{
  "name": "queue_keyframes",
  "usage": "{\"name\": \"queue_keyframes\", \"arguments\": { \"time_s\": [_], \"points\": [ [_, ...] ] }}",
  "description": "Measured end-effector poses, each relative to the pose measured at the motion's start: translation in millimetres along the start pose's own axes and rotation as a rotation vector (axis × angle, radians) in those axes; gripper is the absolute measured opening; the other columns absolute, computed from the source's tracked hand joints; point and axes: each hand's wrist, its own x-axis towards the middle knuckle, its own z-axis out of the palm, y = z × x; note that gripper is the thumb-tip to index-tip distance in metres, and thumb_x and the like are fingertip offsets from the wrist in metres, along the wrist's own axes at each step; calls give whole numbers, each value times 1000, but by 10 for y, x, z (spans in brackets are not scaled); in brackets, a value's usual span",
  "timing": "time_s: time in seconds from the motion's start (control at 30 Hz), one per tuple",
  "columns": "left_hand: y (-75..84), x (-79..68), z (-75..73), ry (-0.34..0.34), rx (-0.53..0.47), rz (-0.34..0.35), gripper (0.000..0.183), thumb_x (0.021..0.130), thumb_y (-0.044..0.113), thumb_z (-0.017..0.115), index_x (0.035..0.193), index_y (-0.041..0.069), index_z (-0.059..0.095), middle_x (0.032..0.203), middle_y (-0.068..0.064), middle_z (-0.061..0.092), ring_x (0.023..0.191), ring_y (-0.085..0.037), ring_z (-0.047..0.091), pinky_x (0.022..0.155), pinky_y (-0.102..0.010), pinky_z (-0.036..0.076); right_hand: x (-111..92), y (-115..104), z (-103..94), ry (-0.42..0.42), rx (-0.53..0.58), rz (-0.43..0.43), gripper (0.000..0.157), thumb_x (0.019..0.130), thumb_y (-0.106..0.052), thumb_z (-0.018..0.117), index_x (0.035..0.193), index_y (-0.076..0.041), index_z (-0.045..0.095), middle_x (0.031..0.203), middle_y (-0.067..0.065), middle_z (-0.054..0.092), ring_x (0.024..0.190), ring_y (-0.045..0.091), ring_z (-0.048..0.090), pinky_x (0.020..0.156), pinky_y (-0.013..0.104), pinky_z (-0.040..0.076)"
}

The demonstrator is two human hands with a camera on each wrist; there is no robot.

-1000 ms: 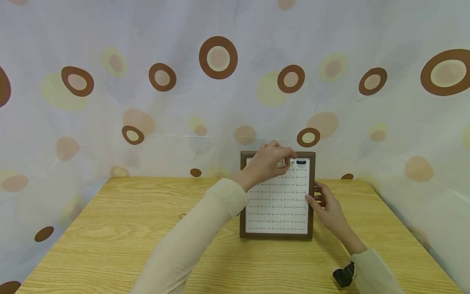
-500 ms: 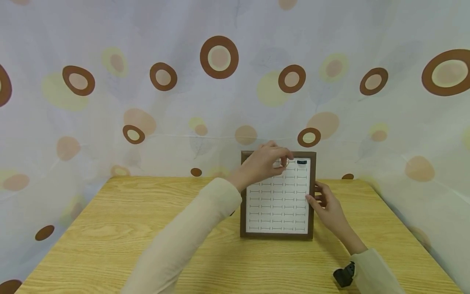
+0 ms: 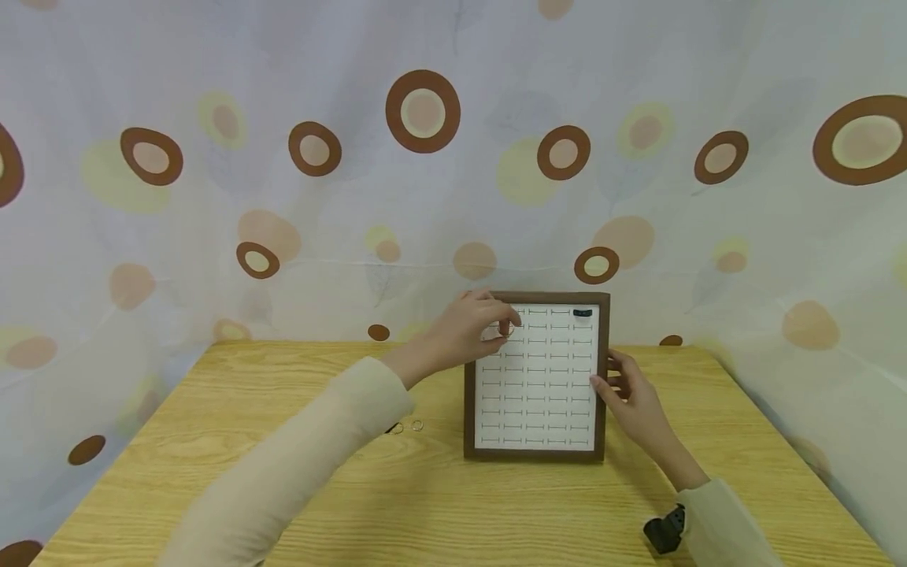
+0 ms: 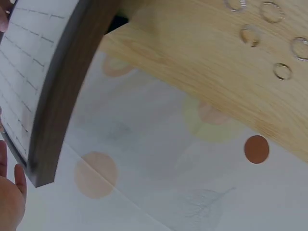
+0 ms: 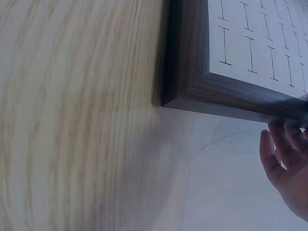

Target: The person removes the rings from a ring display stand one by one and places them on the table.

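Observation:
A brown-framed ring display board (image 3: 540, 370) stands upright on the table, its white face lined with rows of short slits. In front of its upper left part, my left hand (image 3: 460, 331) pinches a thin ring (image 3: 509, 332) between thumb and forefinger. My right hand (image 3: 634, 403) grips the board's right edge, thumb at the front and fingers behind. A small dark band (image 3: 582, 313) sits in the top right slit. In the right wrist view, fingertips (image 5: 276, 132) of the right hand meet the frame's side.
Several thin rings, such as a gold one (image 4: 282, 71) and a silver one (image 4: 301, 48), lie on the wooden table (image 3: 283, 472) left of the board. A patterned curtain (image 3: 425, 197) hangs behind. A black device (image 3: 664, 531) is at the right sleeve.
My left hand has moved left and slightly down across the board's face with the ring, uncovering the upper middle slits and rings on the table. The right hand stays at the edge.

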Motion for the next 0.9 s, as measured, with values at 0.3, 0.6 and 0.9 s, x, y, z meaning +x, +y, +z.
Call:
{"name": "queue_keyframes", "arguments": {
  "time_s": [0.3,0.6,0.9],
  "points": [
    [-175,-434,-41,60,2,-3,22,79,9,66,100,13,65,81,7,62,87,-13,50,78,-33,37,-5,-9,-8,-1,-14,6,49,92,-15,53,134,3,35,118,21,54,91,16,59,72,11,45],
    [-361,-928,59,-21,-5,-87,25,79,11,68,104,15,64,85,8,62,89,-13,50,83,-37,39,-3,0,6,0,5,-2,50,91,-14,54,135,3,34,119,21,53,91,6,57,73,11,45],
    [-402,-1369,222,-126,14,-154,26,79,13,69,104,18,64,83,11,62,88,-13,51,81,-37,41,-7,1,-17,2,8,-9,50,92,-15,53,135,2,34,120,20,53,88,-14,49,72,10,45]
  ]
}}
